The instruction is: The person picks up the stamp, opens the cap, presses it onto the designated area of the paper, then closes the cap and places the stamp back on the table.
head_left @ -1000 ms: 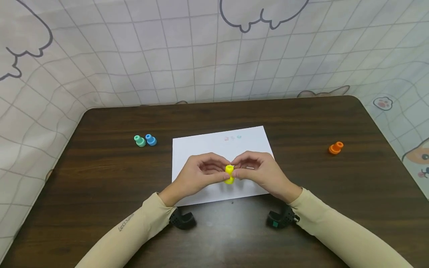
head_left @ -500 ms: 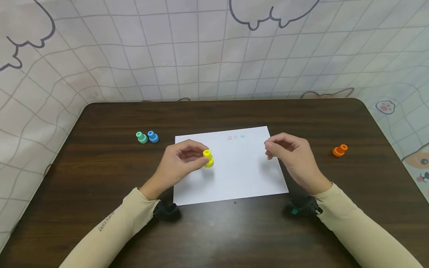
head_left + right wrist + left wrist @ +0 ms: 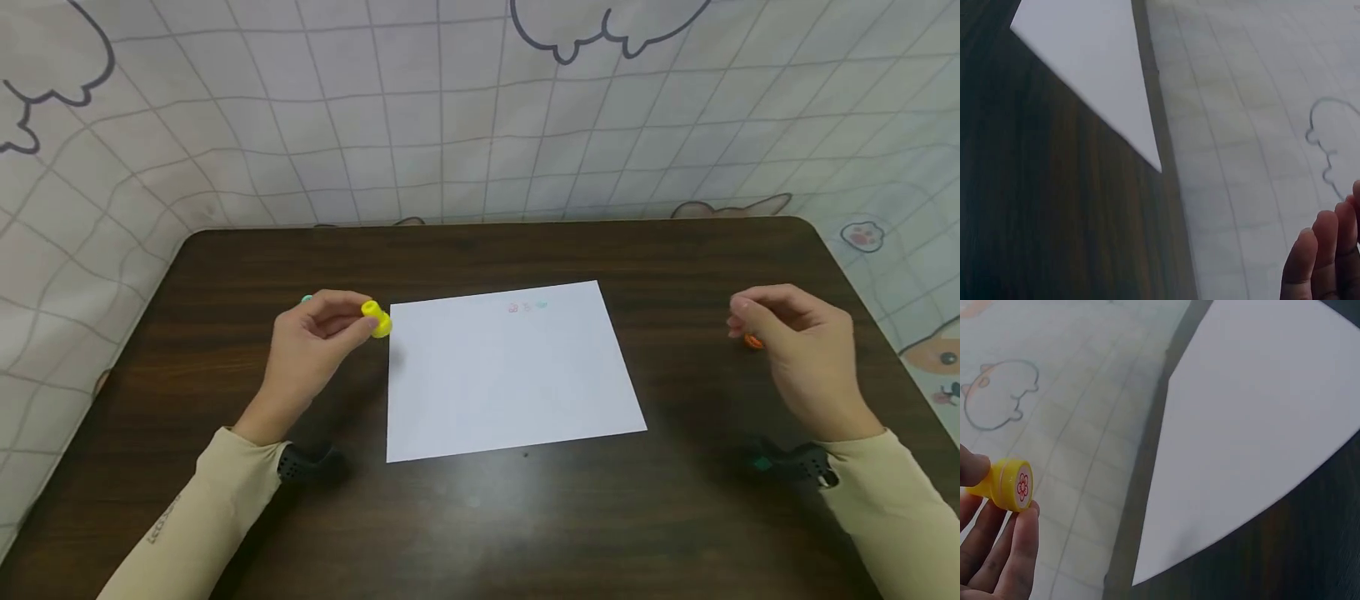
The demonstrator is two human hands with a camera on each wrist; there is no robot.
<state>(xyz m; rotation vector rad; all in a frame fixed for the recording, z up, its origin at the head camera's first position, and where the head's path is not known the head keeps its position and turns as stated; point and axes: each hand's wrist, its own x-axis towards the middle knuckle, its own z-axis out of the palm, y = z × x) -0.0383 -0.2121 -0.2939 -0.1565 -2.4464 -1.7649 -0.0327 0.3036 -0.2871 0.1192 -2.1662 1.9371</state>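
Between thumb and fingertips, my left hand (image 3: 311,342) pinches a yellow toy stamp (image 3: 377,320) just beyond the paper's left edge. In the left wrist view the stamp (image 3: 1014,485) shows a red flower on its flat face. A sliver of the green stamp (image 3: 307,298) peeks out behind that hand; the blue one is hidden. My right hand (image 3: 802,354) hovers with loosely bent fingers and nothing in them. It partly covers the orange stamp (image 3: 753,342) at the table's right side. The right wrist view has only its fingers (image 3: 1325,244) at the corner.
A white sheet of paper (image 3: 510,383) lies mid-table, with small red, faint and green prints (image 3: 528,307) near its far edge. The dark wood table (image 3: 480,525) ends at a hanging grid-patterned cloth (image 3: 465,117) behind and at both sides.
Both hands were together at the yellow stamp over the paper. They have parted: the left carried the stamp leftward off the sheet, and the right moved across to the orange stamp.
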